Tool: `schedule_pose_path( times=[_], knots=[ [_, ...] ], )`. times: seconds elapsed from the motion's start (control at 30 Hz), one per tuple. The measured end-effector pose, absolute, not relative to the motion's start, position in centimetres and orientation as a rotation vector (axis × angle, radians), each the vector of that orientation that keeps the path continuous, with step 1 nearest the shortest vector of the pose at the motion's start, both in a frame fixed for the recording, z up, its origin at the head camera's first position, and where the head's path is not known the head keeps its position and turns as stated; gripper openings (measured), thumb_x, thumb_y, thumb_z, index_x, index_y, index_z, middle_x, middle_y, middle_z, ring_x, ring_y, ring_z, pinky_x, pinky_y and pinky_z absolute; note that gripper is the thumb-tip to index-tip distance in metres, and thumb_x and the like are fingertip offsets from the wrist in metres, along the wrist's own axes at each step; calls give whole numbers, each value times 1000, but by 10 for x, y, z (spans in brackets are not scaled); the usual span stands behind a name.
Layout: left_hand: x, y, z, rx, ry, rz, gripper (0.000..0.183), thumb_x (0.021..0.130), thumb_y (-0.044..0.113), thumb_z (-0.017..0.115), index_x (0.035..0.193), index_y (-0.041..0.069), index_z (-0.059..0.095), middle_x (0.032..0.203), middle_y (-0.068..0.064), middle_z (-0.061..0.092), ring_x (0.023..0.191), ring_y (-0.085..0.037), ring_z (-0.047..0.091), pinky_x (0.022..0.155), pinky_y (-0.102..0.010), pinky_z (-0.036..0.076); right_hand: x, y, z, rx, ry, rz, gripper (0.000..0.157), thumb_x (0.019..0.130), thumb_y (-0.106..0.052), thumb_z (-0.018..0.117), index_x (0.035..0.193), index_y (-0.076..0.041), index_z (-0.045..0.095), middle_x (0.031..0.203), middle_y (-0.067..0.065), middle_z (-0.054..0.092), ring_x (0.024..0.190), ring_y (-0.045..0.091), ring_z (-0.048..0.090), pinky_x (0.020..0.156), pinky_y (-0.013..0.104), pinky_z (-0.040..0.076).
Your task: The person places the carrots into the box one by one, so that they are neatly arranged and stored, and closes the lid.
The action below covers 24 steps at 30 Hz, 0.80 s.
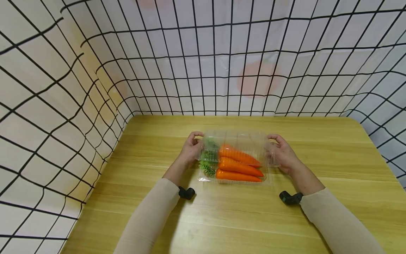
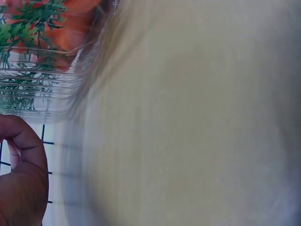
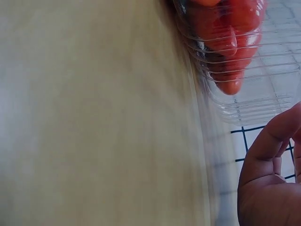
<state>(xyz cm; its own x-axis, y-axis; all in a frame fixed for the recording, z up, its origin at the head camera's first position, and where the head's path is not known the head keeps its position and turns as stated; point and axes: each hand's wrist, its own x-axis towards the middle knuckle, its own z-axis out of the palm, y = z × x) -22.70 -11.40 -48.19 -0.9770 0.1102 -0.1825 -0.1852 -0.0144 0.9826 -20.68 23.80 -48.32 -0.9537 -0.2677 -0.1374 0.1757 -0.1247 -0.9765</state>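
Observation:
A clear plastic clamshell container [image 1: 265,178] lies on the table with three orange carrots [image 1: 239,176] side by side inside it. Their leafy green tops [image 1: 207,168] are at its left end. The see-through ribbed lid [image 1: 242,135] stands tilted over the back carrots. My left hand [image 1: 189,150] pinches the lid's left end with curled fingers, and my right hand [image 1: 283,155] grips its right end. In the left wrist view the thumb [image 2: 28,146] is right at the ribbed plastic; the right wrist view shows carrot tips [image 3: 230,82] behind the clear wall.
The wood-grain table [image 1: 228,218] extends around the container. Black wire mesh [image 1: 214,60] over pale cloth rises behind it and along both sides. A small black device [image 1: 187,193] sits on my left wrist, and another [image 1: 290,198] on my right.

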Motion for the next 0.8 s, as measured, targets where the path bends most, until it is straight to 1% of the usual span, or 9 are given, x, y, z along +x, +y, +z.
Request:
schedule_pose_path(
  times=[0.07,0.17,0.23,0.37,0.5,0.53,0.63,0.7,0.8],
  knots=[
    [-226,-114,-482,-67,2076,2097,24,103,2,49,123,15,53,92,-1,48,74,-12,44,61,-22,37,-207,238,-485,-129,1836,-2177,14,108,-14,49,121,-20,49,71,-7,58,55,8,55,51,21,51],
    [-224,-114,-483,-55,2081,2113,21,103,2,49,121,13,54,90,-1,47,73,-12,42,61,-23,36,-207,238,-487,-174,1799,-2201,13,109,-13,46,121,-15,49,67,-7,56,49,8,50,46,21,47],
    [-223,-114,-485,-63,2063,2127,20,103,3,50,121,11,54,91,-1,49,74,-12,46,62,-23,40,-207,239,-488,-179,1787,-2208,12,109,-14,46,120,-16,50,67,-7,57,47,9,48,44,22,46],
    [-221,-115,-487,-89,2003,2148,22,103,4,50,124,11,54,96,-3,52,79,-14,55,64,-24,49,-206,238,-488,-139,1801,-2197,10,108,-16,48,117,-21,52,71,-8,59,48,10,45,43,23,44],
    [-220,-116,-488,-120,1920,2187,22,104,8,46,124,14,54,93,-1,55,72,-12,55,60,-25,49,-205,236,-485,-68,1869,-2160,13,107,-14,50,116,-23,53,79,-7,64,52,9,47,46,22,44],
    [-221,-116,-488,-126,1899,2199,21,104,10,45,124,14,54,90,0,56,69,-11,53,59,-25,48,-205,235,-483,-51,1907,-2140,13,107,-14,50,117,-23,53,82,-7,65,54,8,50,47,22,46],
    [-219,-118,-487,-127,1865,2204,22,103,16,47,124,15,54,79,2,52,56,-8,44,49,-22,40,-203,235,-478,2,2060,-2036,17,107,-18,51,123,-22,55,91,-9,68,62,7,59,54,22,52],
    [-217,-119,-485,-107,1884,2177,25,102,19,50,127,15,53,80,3,50,54,-6,39,46,-21,35,-202,235,-474,28,2166,-1944,25,108,-22,49,132,-18,55,96,-11,67,72,5,64,60,23,56],
    [-213,-120,-480,-78,1933,2137,31,101,22,54,132,14,54,87,2,49,54,-6,35,44,-21,30,-198,236,-468,45,2276,-1824,42,110,-31,44,145,-10,50,101,-14,64,82,3,65,67,25,59]
  ],
)
